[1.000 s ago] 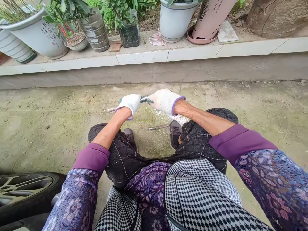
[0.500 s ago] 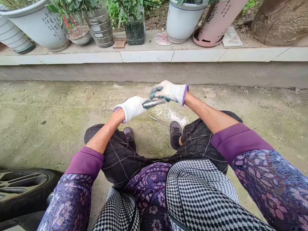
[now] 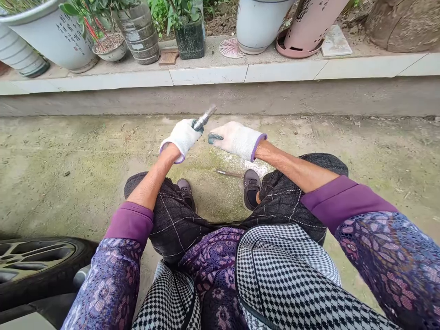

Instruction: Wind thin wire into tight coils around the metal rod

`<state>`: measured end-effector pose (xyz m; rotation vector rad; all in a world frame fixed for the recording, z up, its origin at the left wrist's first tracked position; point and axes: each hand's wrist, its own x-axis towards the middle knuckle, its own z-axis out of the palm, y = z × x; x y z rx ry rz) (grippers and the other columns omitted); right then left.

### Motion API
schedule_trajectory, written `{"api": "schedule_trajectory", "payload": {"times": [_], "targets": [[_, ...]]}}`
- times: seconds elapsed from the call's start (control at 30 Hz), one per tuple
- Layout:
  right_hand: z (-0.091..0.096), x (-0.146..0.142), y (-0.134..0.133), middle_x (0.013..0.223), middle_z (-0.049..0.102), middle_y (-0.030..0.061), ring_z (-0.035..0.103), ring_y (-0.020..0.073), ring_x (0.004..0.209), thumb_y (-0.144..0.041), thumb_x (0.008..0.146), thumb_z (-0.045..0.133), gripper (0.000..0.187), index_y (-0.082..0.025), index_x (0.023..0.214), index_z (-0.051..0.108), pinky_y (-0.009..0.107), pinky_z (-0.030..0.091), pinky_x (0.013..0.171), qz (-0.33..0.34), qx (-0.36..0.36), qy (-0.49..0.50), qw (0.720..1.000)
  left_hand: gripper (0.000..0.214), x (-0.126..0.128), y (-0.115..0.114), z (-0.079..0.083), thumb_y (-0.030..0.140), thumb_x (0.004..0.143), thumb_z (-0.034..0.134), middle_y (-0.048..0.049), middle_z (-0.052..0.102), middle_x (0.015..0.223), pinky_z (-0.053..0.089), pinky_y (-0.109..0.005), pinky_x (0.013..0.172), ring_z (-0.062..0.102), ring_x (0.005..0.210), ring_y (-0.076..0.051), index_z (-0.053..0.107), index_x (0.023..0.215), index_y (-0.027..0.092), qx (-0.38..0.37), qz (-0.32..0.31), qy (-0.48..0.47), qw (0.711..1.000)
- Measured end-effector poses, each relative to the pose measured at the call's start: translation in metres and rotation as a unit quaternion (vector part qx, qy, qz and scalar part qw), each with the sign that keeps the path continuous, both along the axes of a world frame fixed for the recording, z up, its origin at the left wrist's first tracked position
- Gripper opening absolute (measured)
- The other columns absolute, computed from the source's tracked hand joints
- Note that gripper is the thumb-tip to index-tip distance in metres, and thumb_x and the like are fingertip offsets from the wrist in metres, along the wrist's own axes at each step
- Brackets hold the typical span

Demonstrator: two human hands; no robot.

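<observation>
My left hand (image 3: 184,136), in a white knit glove with dark grip coating, is closed around a shiny silver cylindrical piece (image 3: 205,117). Its blurred, narrower end points up and to the right, so I cannot tell its kind. My right hand (image 3: 237,139), gloved alike, is just to the right, apart from the silver piece. Its fingers curl together, and what they hold, if anything, is hidden. Below the hands, a thin rod (image 3: 229,173) with a threaded-looking end lies on the ground by my right shoe (image 3: 252,185).
White powder (image 3: 254,166) is scattered on the concrete near the right shoe. Ahead runs a low tiled ledge (image 3: 209,74) carrying potted plants, a white pot (image 3: 259,25) and a pink pot (image 3: 307,27). A wheel (image 3: 37,261) stands at lower left.
My left hand has moved up and left, tilting the silver piece upward, away from my right hand. My right hand has shifted slightly left and down.
</observation>
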<state>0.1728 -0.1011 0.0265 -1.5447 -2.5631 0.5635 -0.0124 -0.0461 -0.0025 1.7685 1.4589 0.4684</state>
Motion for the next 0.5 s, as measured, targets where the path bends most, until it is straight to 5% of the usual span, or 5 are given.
{"api": "schedule_trajectory", "payload": {"times": [0.07,0.13,0.3,0.4,0.5], "targets": [[0.009,0.0,-0.004,0.095,0.076,0.0118,0.064,0.0208,0.077,-0.03,0.102,0.047,0.033,-0.015,0.108,0.076,0.034,0.033,0.062,0.01,0.012,-0.088,0.996,0.018,0.007,0.0,-0.007,0.025,0.091,0.058,-0.0106,0.068,0.076,0.05,-0.037,0.08,0.066,0.08,-0.025,0.073,0.094,0.016,0.072,-0.06,0.203,0.975],[0.017,0.0,-0.006,0.102,0.078,0.0122,0.067,0.0227,0.082,-0.029,0.102,0.047,0.035,-0.017,0.116,0.076,0.034,0.035,0.063,0.015,0.006,-0.152,0.988,0.029,0.015,-0.007,-0.01,0.025,0.096,0.049,-0.016,0.073,0.09,0.051,-0.041,0.084,0.07,0.09,-0.03,0.074,0.106,0.015,0.106,-0.13,0.356,0.919],[0.022,0.007,-0.001,0.103,0.079,0.0099,0.069,0.0216,0.086,-0.029,0.097,0.052,0.032,-0.019,0.112,0.079,0.032,0.04,0.067,0.0,-0.011,-0.164,0.986,0.038,0.028,-0.031,-0.003,0.016,0.097,0.043,-0.018,0.075,0.096,0.053,-0.039,0.084,0.073,0.101,-0.032,0.069,0.126,0.013,0.109,-0.26,0.476,0.833],[0.01,0.016,0.01,0.094,0.079,0.0069,0.066,0.0185,0.079,-0.028,0.092,0.057,0.028,-0.017,0.102,0.08,0.031,0.04,0.065,-0.013,-0.033,-0.077,0.996,0.037,0.026,-0.037,0.005,0.018,0.096,0.045,-0.0158,0.074,0.09,0.052,-0.037,0.082,0.074,0.094,-0.031,0.071,0.122,0.014,0.118,-0.294,0.47,0.824],[-0.005,0.025,0.023,0.083,0.075,0.0021,0.06,0.0142,0.071,-0.025,0.086,0.062,0.022,-0.017,0.094,0.08,0.027,0.04,0.062,-0.022,-0.085,0.067,0.994,0.033,0.018,-0.039,0.009,0.025,0.094,0.049,-0.0105,0.073,0.084,0.049,-0.032,0.075,0.071,0.08,-0.024,0.075,0.112,0.018,0.103,-0.296,0.411,0.856]]}}
